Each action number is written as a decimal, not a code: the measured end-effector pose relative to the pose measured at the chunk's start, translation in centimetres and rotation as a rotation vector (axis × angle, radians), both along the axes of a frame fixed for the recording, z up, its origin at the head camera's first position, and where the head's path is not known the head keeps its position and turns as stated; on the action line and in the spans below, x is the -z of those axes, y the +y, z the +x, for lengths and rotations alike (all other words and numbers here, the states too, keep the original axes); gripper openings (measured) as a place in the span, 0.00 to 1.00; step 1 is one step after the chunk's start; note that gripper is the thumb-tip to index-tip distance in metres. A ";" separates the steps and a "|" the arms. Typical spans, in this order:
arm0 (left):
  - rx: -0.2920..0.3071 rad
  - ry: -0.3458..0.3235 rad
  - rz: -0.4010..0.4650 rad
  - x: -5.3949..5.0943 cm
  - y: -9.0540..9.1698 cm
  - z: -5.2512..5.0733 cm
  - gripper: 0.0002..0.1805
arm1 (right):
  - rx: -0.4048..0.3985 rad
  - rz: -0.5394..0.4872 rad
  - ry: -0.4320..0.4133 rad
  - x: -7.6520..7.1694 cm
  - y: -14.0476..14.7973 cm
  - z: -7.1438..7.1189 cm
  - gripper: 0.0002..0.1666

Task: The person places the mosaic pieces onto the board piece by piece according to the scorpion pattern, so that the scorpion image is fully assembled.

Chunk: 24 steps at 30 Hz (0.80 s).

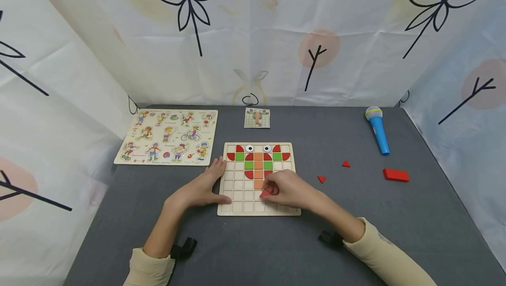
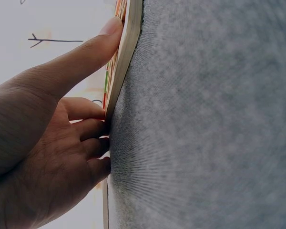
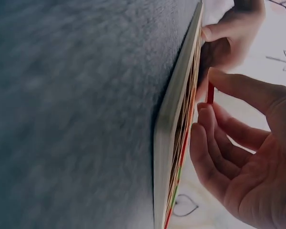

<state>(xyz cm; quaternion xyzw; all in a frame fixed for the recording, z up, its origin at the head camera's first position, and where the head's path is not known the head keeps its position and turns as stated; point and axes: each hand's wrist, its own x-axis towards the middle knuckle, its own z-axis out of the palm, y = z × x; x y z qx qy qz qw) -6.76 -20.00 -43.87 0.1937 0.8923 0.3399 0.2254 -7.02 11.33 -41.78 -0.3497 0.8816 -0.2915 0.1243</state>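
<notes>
A wooden grid board [image 1: 237,209] lies flat on the table, with red, green and orange pieces and two eye discs in its upper squares. My left hand [image 1: 197,190] rests along the board's left side, fingers extended, its thumb [image 2: 93,50] touching the near part of the rim. Over the lower middle squares, my right hand [image 1: 294,189] pinches a small red piece [image 1: 265,194] between thumb and fingers. In the right wrist view this red piece [image 3: 210,93] stands edge-on, just off the board's face. Its full outline is hidden by the fingers.
Two red triangles [image 1: 322,179] lie right of the board, with a red block [image 1: 396,175] and a blue toy microphone [image 1: 378,130] farther right. A picture board [image 1: 166,136] is at the back left. A small pattern card [image 1: 257,118] lies behind the grid board.
</notes>
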 end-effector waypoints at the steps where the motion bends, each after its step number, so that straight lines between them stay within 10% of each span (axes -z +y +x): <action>1: -0.002 0.000 0.003 0.0 0.0 0.0 0.70 | -0.001 0.007 0.000 0.0 -0.3 0.0 0.11; 12: -0.016 0.004 -0.063 -0.4 0.5 0.0 0.68 | 0.034 0.037 -0.043 -0.3 -1.7 0.0 0.14; 24: -0.013 0.006 -0.051 -0.4 0.3 0.0 0.67 | -0.114 -0.031 -0.013 0.2 -1.2 -0.2 0.09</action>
